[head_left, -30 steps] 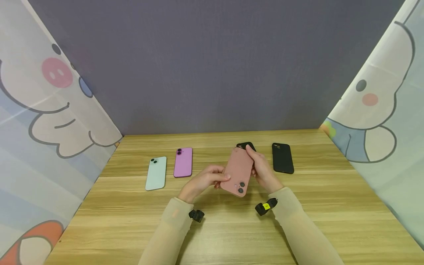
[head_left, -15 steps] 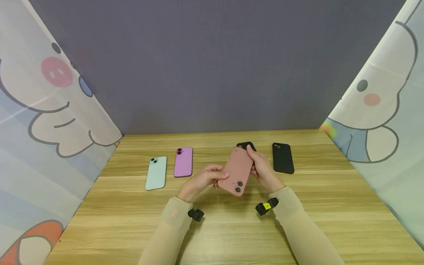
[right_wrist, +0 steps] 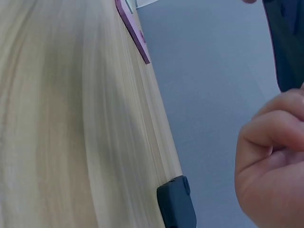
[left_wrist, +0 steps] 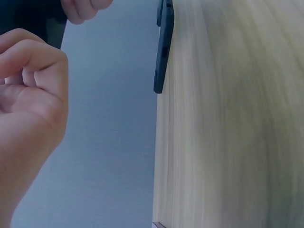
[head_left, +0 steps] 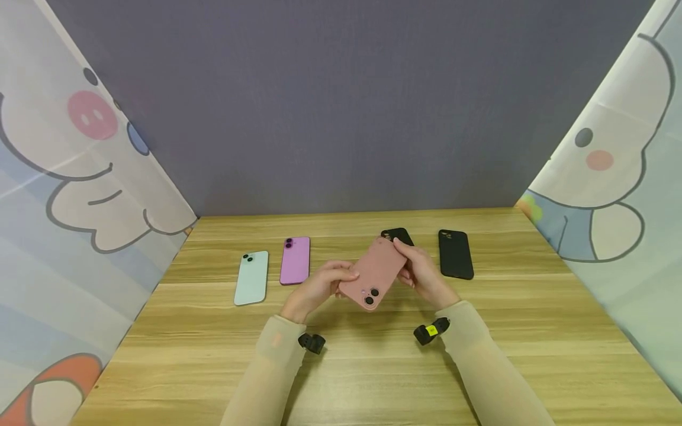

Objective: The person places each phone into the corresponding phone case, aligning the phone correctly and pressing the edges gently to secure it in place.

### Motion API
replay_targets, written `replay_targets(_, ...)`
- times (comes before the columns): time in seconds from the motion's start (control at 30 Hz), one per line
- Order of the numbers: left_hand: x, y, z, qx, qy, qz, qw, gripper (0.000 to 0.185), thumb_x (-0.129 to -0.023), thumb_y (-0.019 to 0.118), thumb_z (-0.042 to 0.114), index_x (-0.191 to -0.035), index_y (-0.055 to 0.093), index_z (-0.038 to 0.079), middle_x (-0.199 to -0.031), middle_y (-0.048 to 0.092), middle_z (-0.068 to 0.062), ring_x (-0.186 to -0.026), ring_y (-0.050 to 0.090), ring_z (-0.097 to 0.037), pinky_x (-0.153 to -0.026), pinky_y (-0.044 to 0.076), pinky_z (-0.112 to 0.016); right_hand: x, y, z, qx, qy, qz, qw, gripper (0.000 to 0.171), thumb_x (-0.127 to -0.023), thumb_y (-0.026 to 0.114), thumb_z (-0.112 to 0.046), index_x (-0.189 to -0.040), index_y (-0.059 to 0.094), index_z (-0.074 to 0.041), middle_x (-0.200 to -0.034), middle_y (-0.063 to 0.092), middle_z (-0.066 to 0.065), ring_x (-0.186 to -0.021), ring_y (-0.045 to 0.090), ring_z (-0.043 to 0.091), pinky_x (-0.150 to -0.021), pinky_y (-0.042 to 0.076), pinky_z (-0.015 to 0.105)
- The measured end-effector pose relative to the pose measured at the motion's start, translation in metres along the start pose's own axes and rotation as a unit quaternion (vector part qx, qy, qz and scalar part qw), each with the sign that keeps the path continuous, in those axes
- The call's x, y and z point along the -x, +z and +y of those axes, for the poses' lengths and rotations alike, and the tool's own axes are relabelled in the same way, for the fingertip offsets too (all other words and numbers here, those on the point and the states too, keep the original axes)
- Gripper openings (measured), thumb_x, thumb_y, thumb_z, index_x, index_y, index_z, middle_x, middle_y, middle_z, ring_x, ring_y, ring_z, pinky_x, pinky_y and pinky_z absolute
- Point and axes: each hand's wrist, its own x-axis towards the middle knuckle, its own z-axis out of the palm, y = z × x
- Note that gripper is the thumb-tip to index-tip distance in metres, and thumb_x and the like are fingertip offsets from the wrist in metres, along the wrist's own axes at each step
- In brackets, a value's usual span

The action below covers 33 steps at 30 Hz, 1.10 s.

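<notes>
A pink phone (head_left: 376, 269) is held up over the wooden table, its back with two camera lenses turned up and the lens end tilted toward the front. My left hand (head_left: 318, 289) grips its lower left edge, thumb laid on the back. At the upper right corner my right hand (head_left: 425, 277) pinches it between thumb and fingers. From below, the left wrist view shows the phone's dark screen (left_wrist: 45, 21) between both hands. Behind the pink phone lies a black phone case (head_left: 398, 234), partly covered by it in the head view.
To the left lie a purple phone (head_left: 295, 261) and a pale mint phone (head_left: 251, 278), both back up. A second black phone case (head_left: 455, 254) lies on the right. The wooden table (head_left: 367, 373) ends at a grey panel (head_left: 351, 118), with cartoon-printed cloths at both sides.
The lens end of the pink phone has swung left and slightly away from the front, with my left hand moving left along with it. My right hand keeps hold of the upper corner.
</notes>
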Motion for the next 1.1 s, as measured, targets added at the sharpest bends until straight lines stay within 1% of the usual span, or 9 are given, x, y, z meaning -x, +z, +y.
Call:
replay_targets(0.07,0.0006,-0.0012,0.0001,0.007,0.003,0.000,1.0000,0.023,-0.095,0.054,0.012,-0.082,0.071,0.018,-0.066,0.063,0.008,-0.053,0.041,-0.010,-0.055,0.033,-0.024,0.0003,-0.0019,0.0004,-0.004,-0.003,-0.021,1.000,0.055,-0.110,0.045,-0.040,-0.061,0.052,-0.016,-0.048,0.037,-0.005,-0.038,0.036,0.008,-0.045,0.030,0.024)
replay_targets(0.27,0.0014,-0.0037,-0.0002,0.028,0.014,-0.004,0.9995,0.028,-0.094,0.051,0.009,-0.087,0.075,0.020,-0.069,0.068,0.010,-0.054,0.048,-0.004,-0.053,0.037,-0.020,0.0008,-0.0051,0.0004,-0.041,-0.018,-0.078,0.996,0.054,-0.111,0.040,-0.039,-0.065,0.056,-0.016,-0.050,0.038,-0.006,-0.039,0.038,0.005,-0.045,0.032,0.021)
replay_targets(0.37,0.0017,-0.0045,-0.0003,0.037,0.019,-0.009,0.9991,0.028,-0.094,0.050,0.010,-0.089,0.076,0.020,-0.072,0.070,0.009,-0.055,0.052,-0.004,-0.053,0.038,-0.019,0.0003,-0.0060,0.0007,-0.050,-0.028,-0.097,0.994,0.054,-0.112,0.039,-0.038,-0.066,0.055,-0.015,-0.051,0.037,-0.006,-0.040,0.036,0.005,-0.045,0.029,0.023)
replay_targets(0.53,0.0026,-0.0062,0.0017,0.044,0.029,-0.017,0.9985,0.027,-0.095,0.051,0.010,-0.090,0.075,0.019,-0.073,0.070,0.008,-0.057,0.055,-0.004,-0.055,0.040,-0.020,-0.0001,-0.0065,0.0016,-0.036,-0.036,-0.116,0.992,0.055,-0.112,0.036,-0.036,-0.064,0.049,-0.013,-0.051,0.035,-0.005,-0.040,0.035,0.006,-0.048,0.017,0.034)
replay_targets(0.7,0.0036,-0.0087,0.0026,0.047,0.043,-0.027,0.9976,0.029,-0.098,0.050,0.010,-0.085,0.074,0.019,-0.070,0.066,0.008,-0.057,0.052,-0.005,-0.056,0.040,-0.023,0.0002,-0.0049,0.0014,-0.023,-0.030,-0.119,0.992,0.055,-0.112,0.037,-0.035,-0.063,0.045,-0.013,-0.051,0.034,-0.004,-0.040,0.035,0.006,-0.049,0.015,0.036)
replay_targets(0.87,0.0028,-0.0092,0.0015,0.042,0.046,-0.048,0.9969,0.031,-0.098,0.048,0.009,-0.082,0.072,0.020,-0.066,0.061,0.009,-0.053,0.042,-0.009,-0.056,0.035,-0.024,0.0003,-0.0026,0.0005,-0.021,-0.028,-0.094,0.995,0.052,-0.111,0.041,-0.036,-0.064,0.050,-0.015,-0.052,0.036,-0.006,-0.040,0.035,0.007,-0.052,0.014,0.039)
replay_targets(0.93,0.0033,-0.0088,0.0016,0.038,0.043,-0.050,0.9971,0.030,-0.097,0.048,0.009,-0.081,0.072,0.020,-0.065,0.061,0.009,-0.053,0.041,-0.010,-0.056,0.036,-0.024,0.0003,-0.0021,0.0001,-0.014,-0.025,-0.086,0.996,0.052,-0.111,0.042,-0.036,-0.064,0.052,-0.017,-0.052,0.037,-0.006,-0.041,0.035,0.007,-0.052,0.014,0.040)
replay_targets(1.0,0.0040,-0.0079,0.0018,0.034,0.037,-0.054,0.9973,0.029,-0.097,0.049,0.011,-0.081,0.072,0.020,-0.064,0.061,0.009,-0.053,0.043,-0.009,-0.056,0.038,-0.023,0.0004,-0.0015,-0.0003,-0.003,-0.022,-0.082,0.996,0.052,-0.110,0.043,-0.037,-0.063,0.056,-0.018,-0.051,0.039,-0.006,-0.040,0.035,0.007,-0.051,0.015,0.039)
replay_targets(1.1,0.0044,-0.0064,0.0022,0.022,0.023,-0.063,0.9975,0.028,-0.095,0.050,0.013,-0.084,0.074,0.022,-0.068,0.065,0.009,-0.056,0.054,-0.006,-0.059,0.044,-0.023,0.0008,-0.0012,-0.0006,0.004,-0.015,-0.079,0.997,0.052,-0.110,0.044,-0.039,-0.065,0.063,-0.020,-0.049,0.045,-0.007,-0.039,0.035,0.007,-0.049,0.017,0.038)
